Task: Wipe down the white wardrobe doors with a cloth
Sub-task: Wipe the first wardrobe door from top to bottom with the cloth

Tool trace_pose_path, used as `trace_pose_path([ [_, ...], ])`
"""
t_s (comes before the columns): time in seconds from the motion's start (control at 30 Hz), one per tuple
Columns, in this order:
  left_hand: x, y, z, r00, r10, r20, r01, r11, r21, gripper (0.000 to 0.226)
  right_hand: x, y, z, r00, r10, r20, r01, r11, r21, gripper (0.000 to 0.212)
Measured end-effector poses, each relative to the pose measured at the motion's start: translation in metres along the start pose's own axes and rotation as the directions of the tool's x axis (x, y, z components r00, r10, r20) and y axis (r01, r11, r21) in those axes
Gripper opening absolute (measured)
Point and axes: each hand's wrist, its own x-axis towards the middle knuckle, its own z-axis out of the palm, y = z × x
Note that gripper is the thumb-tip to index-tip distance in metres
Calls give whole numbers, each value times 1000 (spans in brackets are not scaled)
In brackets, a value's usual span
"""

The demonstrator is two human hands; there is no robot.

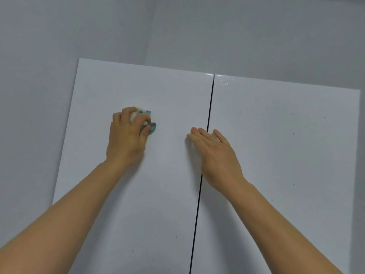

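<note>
Head view: two glossy white wardrobe doors — left door [150, 194], right door [286, 165] — parted by a thin dark gap [205, 155]. Small dark specks on the right door. Left hand [126, 139] curled round a bunched white-and-teal cloth [147, 121], pressed to the upper left door. Right hand [215, 157] flat, fingers straight, across the gap — grip holding nothing.
</note>
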Motion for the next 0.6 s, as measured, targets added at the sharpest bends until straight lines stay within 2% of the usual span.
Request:
trace_pose_path([
  [0.03,-4,4,1,999,-53,-9,53,999,1,11,-1,-2,2,1000,12,-6,-12,1000,-14,84],
  [0.07,-16,12,7,1000,4,-3,-3,1000,17,12,-3,-4,4,999,28,-20,-29,999,-29,77],
  [0.1,-32,18,10,991,135,23,-135,991,24,16,-3,-9,4,999,34,-37,-36,998,-48,68],
  [0.17,-64,20,11,881,453,138,-453,891,-32,24,-4,-19,4,997,51,-63,-57,994,-97,56],
  [0.2,-68,8,5,823,538,183,-543,839,-28,28,1,-28,3,996,52,-72,-60,992,-112,53],
  [0.23,-62,-6,0,807,559,191,-566,824,-20,29,3,-33,2,996,51,-74,-60,990,-125,52],
  [0.27,-52,-21,-4,849,501,166,-509,861,0,28,6,-38,0,996,48,-77,-57,990,-131,54],
  [0.33,-26,-56,-23,977,200,70,-204,978,49,19,21,-56,-1,996,15,-91,-27,992,-125,60],
  [0.37,-14,-70,-31,999,50,21,-51,997,56,15,28,-63,-1,996,3,-94,-16,991,-132,63],
  [0.43,4,-84,-38,994,-102,-24,103,993,49,15,47,-78,3,995,-20,-98,7,991,-130,68],
  [0.53,-15,-62,-30,990,-138,-36,140,987,75,17,71,-93,14,996,-22,-89,11,992,-124,69],
  [0.6,-54,-53,-30,998,-54,41,50,994,96,21,80,-100,24,997,-3,-75,-6,993,-116,68],
])
